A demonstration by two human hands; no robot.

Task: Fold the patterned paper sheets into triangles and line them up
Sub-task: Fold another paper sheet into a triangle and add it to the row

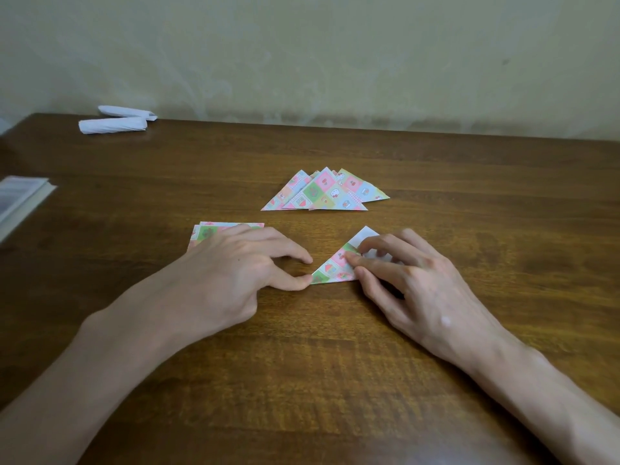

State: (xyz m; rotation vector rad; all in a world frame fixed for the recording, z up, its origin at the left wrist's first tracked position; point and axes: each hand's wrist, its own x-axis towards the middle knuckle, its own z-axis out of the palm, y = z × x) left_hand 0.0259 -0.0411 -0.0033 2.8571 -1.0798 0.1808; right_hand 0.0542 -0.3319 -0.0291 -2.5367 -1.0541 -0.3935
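Two hands low over a brown wooden table. Bearing down with the right hand, bent fingertips on a patterned sheet creased into a triangle, white underside showing at its far tip; cannot tell, through the blur, whether pinching the paper or only pressing it flat. Resting alongside with the left hand, released and relaxed, holding nothing, thumb tip touching the triangle's left corner just beside the right-hand fingertips, index finger stretched toward the slanted edge and just short of it. Under the left palm and knuckles, a stack of flat unfolded sheets, only its far and left edges showing. Beyond the grip, farther up the table, a fan of finished triangles, overlapping one another, well apart from both hands. Far left of the grip, two white paper rolls near the wall and a pale stack of pages at the table's edge.
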